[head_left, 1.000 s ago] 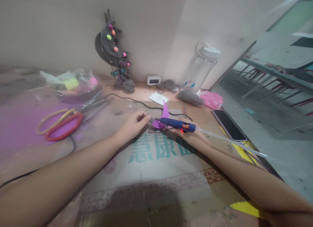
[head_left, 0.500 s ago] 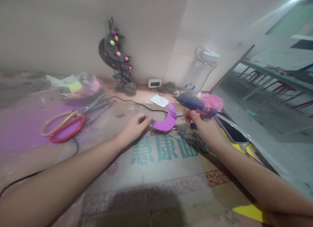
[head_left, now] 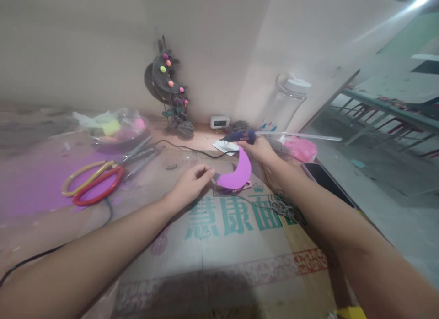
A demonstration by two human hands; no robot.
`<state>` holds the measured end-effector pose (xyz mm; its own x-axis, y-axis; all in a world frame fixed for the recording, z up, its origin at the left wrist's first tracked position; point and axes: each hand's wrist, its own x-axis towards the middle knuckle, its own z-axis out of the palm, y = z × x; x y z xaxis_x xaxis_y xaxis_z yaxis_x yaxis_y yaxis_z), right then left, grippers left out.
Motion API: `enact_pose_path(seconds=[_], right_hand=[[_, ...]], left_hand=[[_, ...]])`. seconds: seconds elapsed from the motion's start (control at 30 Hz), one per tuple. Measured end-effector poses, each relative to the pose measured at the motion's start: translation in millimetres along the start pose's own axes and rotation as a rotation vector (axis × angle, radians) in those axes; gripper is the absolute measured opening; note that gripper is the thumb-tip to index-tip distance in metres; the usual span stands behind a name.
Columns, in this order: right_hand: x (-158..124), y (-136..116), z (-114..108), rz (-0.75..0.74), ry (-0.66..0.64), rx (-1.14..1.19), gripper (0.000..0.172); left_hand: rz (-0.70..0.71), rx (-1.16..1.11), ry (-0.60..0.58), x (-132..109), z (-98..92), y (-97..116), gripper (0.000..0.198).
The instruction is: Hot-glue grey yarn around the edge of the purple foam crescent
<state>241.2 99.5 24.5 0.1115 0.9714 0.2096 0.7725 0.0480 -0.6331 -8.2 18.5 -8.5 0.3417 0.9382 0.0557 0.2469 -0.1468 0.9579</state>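
Observation:
A purple crescent (head_left: 236, 173) is pinched at its grey lower left tip by my left hand (head_left: 194, 181), just above the printed cardboard (head_left: 206, 268). My right hand (head_left: 260, 150) is closed round a dark blue glue gun (head_left: 240, 136), with a long clear glue stick (head_left: 302, 136) jutting from its back to the right. The gun's nozzle points left over a small white card (head_left: 225, 147), beyond the crescent. Grey yarn (head_left: 283, 205) lies below my right wrist.
Red and yellow scissors (head_left: 98, 181) and a bag-lined bowl (head_left: 116, 133) are on the left. A decorated grey moon (head_left: 168, 81), white timer (head_left: 219, 122) and clear bottle (head_left: 286, 104) stand behind. A pink bag (head_left: 302, 148) and phone (head_left: 327, 181) are right.
My right hand has moved left and away from me, carrying the glue gun over the white card. The clear glue stick now shows. My left hand has kept its pinch.

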Motion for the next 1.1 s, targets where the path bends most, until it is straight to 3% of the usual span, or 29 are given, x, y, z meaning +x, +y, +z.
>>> enact_pose_path(seconds=[0.17,0.5,0.67,0.73,0.83,1.0,1.1], right_hand=[[7,10,9,-0.023,-0.042,-0.029,0.031],[-24,18,-14,-0.154,-0.095,-0.029,0.044],[-56,15,-21,-0.201,0.160,0.054,0.043],[-73,6,-24,-0.186,0.188,0.101,0.034],[-101,-12,-23,-0.148,-0.014,0.065,0.029],[-137,-36,-1,-0.276,-0.349,0.159,0.030],[-147,-44,15,-0.282,-0.380,0.210,0.037]], left_hand=[[0.003,0.002,0.003,-1,0.1,3,0.029],[0.008,0.006,0.003,-2,-0.1,6,0.029],[0.031,-0.028,0.030,-2,-1.4,7,0.030],[0.052,-0.041,0.069,-1,-2.6,7,0.032],[0.070,-0.061,0.123,0,-3.6,6,0.033],[0.090,-0.087,0.146,0,-3.4,4,0.033],[0.117,-0.062,0.170,0,-3.8,3,0.031]])
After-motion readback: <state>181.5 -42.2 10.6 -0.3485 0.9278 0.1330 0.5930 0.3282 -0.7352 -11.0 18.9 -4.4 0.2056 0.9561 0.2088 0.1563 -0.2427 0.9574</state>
